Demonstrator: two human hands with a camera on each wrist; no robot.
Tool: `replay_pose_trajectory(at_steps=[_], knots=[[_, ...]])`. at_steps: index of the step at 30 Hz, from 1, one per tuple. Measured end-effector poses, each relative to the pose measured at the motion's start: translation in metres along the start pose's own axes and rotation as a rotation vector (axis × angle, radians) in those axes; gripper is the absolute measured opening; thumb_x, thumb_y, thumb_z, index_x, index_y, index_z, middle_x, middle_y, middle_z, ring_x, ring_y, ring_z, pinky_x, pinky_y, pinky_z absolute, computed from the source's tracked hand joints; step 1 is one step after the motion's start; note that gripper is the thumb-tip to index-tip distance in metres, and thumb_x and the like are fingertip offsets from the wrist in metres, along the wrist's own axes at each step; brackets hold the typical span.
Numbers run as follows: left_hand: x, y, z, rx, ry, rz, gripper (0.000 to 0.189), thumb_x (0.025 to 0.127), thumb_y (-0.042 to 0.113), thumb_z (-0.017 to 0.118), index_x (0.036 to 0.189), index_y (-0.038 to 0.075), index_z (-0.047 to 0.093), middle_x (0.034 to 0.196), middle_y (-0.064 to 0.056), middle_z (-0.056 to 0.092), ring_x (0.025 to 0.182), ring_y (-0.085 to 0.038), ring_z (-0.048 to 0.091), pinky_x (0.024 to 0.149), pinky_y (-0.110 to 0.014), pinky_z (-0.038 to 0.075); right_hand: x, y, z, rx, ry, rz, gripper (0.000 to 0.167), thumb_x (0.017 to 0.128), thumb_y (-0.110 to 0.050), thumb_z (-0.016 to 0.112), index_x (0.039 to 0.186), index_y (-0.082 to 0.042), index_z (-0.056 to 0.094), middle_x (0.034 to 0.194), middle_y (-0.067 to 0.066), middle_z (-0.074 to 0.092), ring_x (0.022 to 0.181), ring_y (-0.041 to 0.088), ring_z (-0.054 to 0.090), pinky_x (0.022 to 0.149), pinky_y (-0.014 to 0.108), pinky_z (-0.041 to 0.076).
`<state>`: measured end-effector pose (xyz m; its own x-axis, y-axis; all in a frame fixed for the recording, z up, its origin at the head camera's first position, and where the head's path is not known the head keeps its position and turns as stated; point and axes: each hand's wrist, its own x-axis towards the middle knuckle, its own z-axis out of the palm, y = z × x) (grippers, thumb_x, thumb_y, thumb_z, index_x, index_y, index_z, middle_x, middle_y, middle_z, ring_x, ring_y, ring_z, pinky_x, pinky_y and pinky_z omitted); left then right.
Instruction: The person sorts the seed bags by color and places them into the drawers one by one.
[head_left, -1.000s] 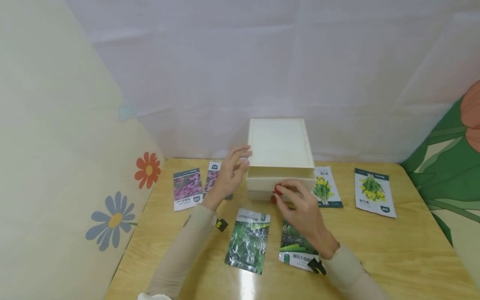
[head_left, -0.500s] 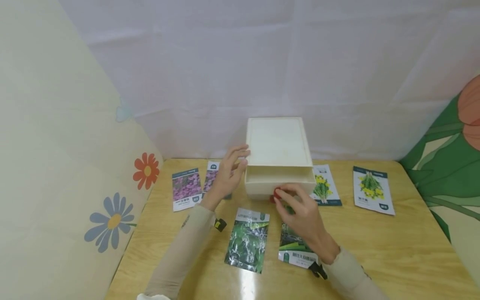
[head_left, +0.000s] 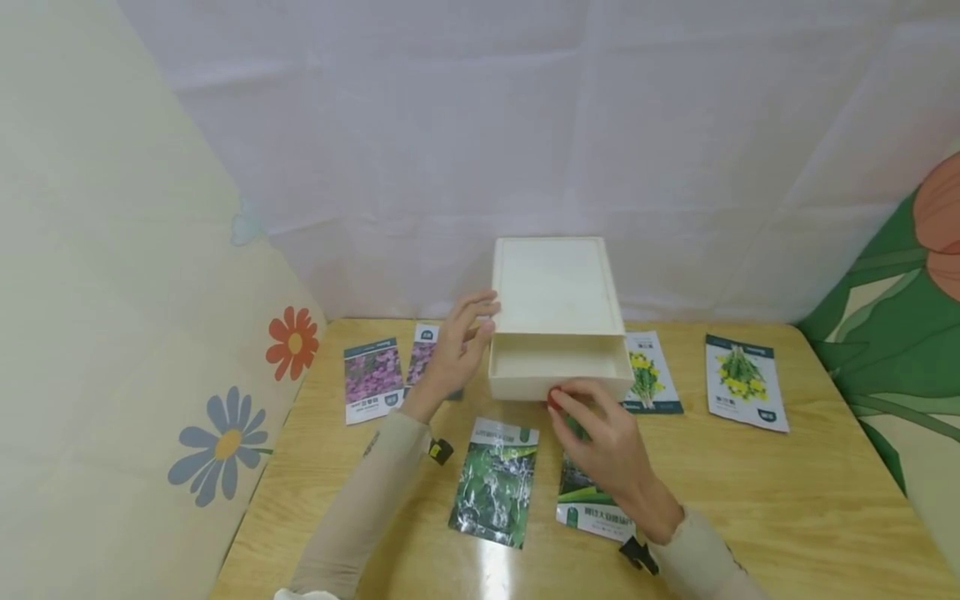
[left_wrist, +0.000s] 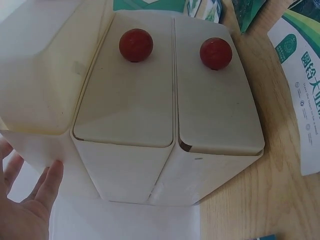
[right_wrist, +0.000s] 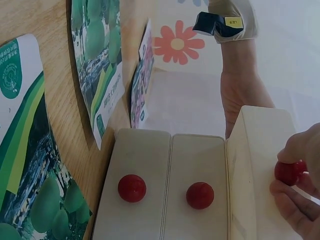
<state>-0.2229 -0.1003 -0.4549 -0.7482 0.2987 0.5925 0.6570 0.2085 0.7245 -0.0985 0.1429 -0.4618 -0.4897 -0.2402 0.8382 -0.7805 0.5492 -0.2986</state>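
A small white chest of three drawers [head_left: 555, 283] stands at the back of the table. Its top drawer [head_left: 525, 389] is pulled well out, with bare interior showing in the head view. My right hand [head_left: 609, 437] pinches the red ball knob [right_wrist: 286, 173] of that drawer between thumb and fingers. My left hand [head_left: 459, 350] rests against the chest's left side near the top, fingers loosely spread. In the left wrist view the middle drawer [left_wrist: 125, 95] and bottom drawer [left_wrist: 217, 105] sit closed, each with its own red knob.
Two green-pictured seed packets [head_left: 495, 483] lie in front of the chest, one partly under my right forearm. Purple-flower packets [head_left: 374, 382] lie left of it, yellow-flower packets [head_left: 745, 383] right. A white cloth [head_left: 420, 150] hangs behind; flower-printed panels [head_left: 90, 333] flank the table.
The top drawer has slid farther out toward me, my right hand moving with its knob. My left hand stays at the chest's side.
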Motion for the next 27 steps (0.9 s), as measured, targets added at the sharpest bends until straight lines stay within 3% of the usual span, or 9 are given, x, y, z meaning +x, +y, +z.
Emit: replay_pose_trajectory(at_steps=[7,15,20,23,27], knots=[[-0.003,-0.001,0.0,0.001,-0.009,0.003,0.03,0.106,0.001,0.056,0.136,0.0,0.064,0.153,-0.018,0.054,0.139,-0.039,0.057,0.099,-0.047,0.064,-0.003,-0.005,-0.001,0.023,0.02,-0.04,0.023,0.101,-0.015,0.067,0.106,0.004,0.079,0.108,0.018,0.073,0.085,0.028,0.074,0.077,0.022,0.065],[-0.003,0.001,0.002,-0.001,0.013,-0.025,0.03,0.104,-0.007,0.055,0.133,-0.007,0.063,0.152,-0.027,0.053,0.136,-0.046,0.057,0.097,-0.055,0.064,-0.004,-0.013,-0.005,0.018,0.008,-0.029,0.02,0.093,-0.008,0.072,0.107,0.003,0.079,0.109,0.018,0.073,0.087,0.028,0.073,0.082,0.019,0.063],[-0.001,0.019,0.0,-0.008,0.016,-0.039,0.028,0.104,-0.009,0.053,0.131,-0.013,0.06,0.15,-0.034,0.05,0.136,-0.052,0.055,0.098,-0.059,0.062,-0.005,-0.017,-0.006,0.012,0.002,-0.031,0.021,0.091,-0.008,0.072,0.108,0.003,0.079,0.109,0.018,0.073,0.085,0.026,0.072,0.081,0.019,0.063],[0.001,0.031,-0.002,-0.014,0.011,-0.032,0.028,0.104,-0.01,0.052,0.13,-0.014,0.06,0.148,-0.035,0.051,0.135,-0.052,0.055,0.099,-0.058,0.062,-0.005,-0.019,-0.007,0.009,0.003,-0.03,0.021,0.096,-0.012,0.07,0.107,0.003,0.079,0.109,0.018,0.073,0.085,0.026,0.072,0.08,0.019,0.063],[0.003,0.037,-0.004,-0.017,0.007,-0.034,0.028,0.104,-0.008,0.053,0.13,-0.013,0.061,0.148,-0.033,0.051,0.135,-0.051,0.056,0.1,-0.057,0.062,-0.008,-0.022,-0.008,-0.004,-0.007,-0.012,0.027,0.104,-0.02,0.065,0.108,0.001,0.08,0.11,0.017,0.073,0.088,0.025,0.072,0.083,0.018,0.063]])
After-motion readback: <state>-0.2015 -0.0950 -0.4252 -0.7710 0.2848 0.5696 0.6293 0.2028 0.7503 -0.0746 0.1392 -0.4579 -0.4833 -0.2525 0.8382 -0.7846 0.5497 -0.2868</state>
